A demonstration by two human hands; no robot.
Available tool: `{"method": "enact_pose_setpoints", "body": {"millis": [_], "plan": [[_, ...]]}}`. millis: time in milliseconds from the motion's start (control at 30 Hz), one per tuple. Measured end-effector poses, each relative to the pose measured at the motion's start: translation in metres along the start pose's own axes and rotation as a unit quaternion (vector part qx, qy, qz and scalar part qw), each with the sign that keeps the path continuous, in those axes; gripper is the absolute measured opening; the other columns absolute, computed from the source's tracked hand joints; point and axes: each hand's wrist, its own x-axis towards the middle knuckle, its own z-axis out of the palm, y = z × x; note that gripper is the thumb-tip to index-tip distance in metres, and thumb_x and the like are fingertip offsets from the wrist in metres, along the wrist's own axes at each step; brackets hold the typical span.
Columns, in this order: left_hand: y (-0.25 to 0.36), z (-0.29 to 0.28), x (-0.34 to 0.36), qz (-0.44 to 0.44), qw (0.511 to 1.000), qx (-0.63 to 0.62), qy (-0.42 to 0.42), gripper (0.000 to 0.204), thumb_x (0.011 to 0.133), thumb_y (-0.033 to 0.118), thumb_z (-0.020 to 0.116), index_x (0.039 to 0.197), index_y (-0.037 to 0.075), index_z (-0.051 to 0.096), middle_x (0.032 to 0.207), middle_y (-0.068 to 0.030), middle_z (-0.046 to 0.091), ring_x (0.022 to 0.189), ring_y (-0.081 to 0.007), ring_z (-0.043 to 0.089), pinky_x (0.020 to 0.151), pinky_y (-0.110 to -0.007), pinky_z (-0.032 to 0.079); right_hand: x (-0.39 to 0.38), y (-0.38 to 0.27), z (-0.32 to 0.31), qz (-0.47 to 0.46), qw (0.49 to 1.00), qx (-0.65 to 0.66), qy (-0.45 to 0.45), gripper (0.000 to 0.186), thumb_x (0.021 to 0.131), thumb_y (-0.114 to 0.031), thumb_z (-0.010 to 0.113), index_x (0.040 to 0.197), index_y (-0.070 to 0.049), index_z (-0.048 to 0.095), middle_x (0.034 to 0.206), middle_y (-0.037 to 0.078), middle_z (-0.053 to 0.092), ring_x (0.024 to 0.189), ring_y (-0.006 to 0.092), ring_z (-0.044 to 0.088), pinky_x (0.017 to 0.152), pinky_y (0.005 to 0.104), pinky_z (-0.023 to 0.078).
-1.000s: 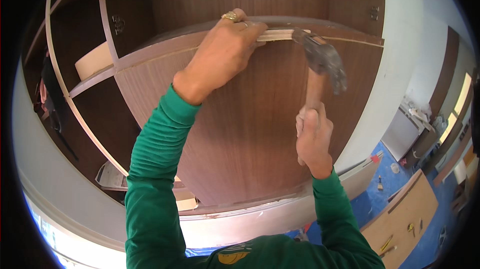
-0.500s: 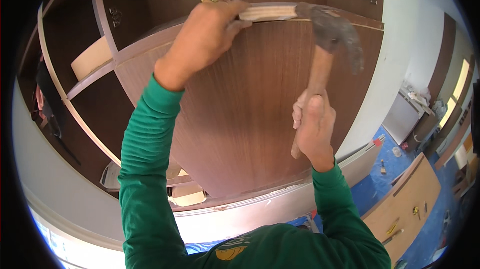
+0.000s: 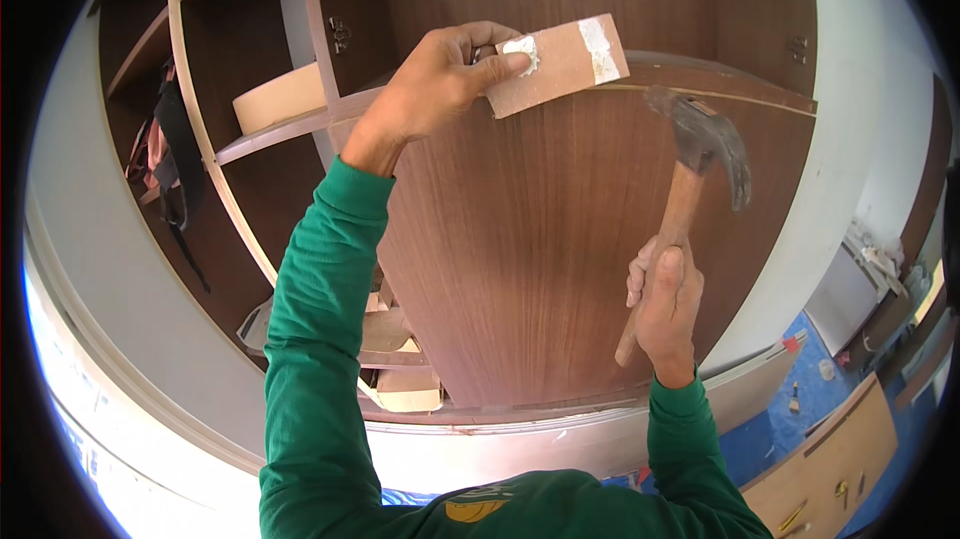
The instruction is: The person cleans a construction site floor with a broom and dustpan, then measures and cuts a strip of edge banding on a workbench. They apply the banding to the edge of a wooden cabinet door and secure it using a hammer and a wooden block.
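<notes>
My left hand point(image 3: 435, 79) pinches a small flat wooden block point(image 3: 562, 67) between thumb and fingers. The block's pinkish broad face shows, with white patches at each end, the left one partly under my thumb. It is in front of the top edge of a brown wood-grain panel point(image 3: 520, 239); whether it touches that edge I cannot tell. Lower on the right, my right hand point(image 3: 668, 304) is closed round the wooden handle of a claw hammer point(image 3: 700, 134). The hammer's head points up, slightly right of and below the block, apart from it.
Open shelves point(image 3: 270, 139) stand at left, with dark straps point(image 3: 180, 159) hanging inside. A pale wall point(image 3: 800, 229) bounds the cabinet on the right. Blue sheeting point(image 3: 760, 439) covers the floor at lower right, where a wooden board point(image 3: 830, 459) carries small tools.
The block has turned from edge-on against the panel's top edge to show its broad face. The hammer head has come away from the block's end and lower. The view has shifted.
</notes>
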Motion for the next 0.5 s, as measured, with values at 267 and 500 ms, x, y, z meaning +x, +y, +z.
{"method": "enact_pose_setpoints", "body": {"millis": [267, 500], "plan": [[0.020, -0.001, -0.018, 0.119, 0.974, 0.175, 0.081, 0.027, 0.104, 0.011, 0.072, 0.130, 0.005, 0.072, 0.108, -0.0102, 0.078, 0.101, -0.0184, 0.072, 0.091, -0.038, 0.058, 0.001, 0.007, -0.022, 0.043, 0.999, 0.017, -0.023, 0.045, 0.121, -0.038, 0.038, 0.099, -0.002, 0.056, 0.066, 0.003, 0.050, 0.055, 0.0107, 0.051, 0.048, 0.0275, 0.041], [-0.019, 0.035, -0.031, 0.201, 0.929, 0.284, 0.128, 0.039, 0.092, 0.000, 0.079, 0.130, 0.008, 0.071, 0.111, -0.0150, 0.078, 0.095, -0.0365, 0.073, 0.088, -0.044, 0.059, 0.014, 0.017, -0.034, 0.018, 0.998, 0.036, -0.052, 0.043, 0.120, -0.036, 0.042, 0.100, -0.001, 0.057, 0.068, 0.004, 0.051, 0.055, 0.0122, 0.051, 0.050, 0.0286, 0.040]]}}
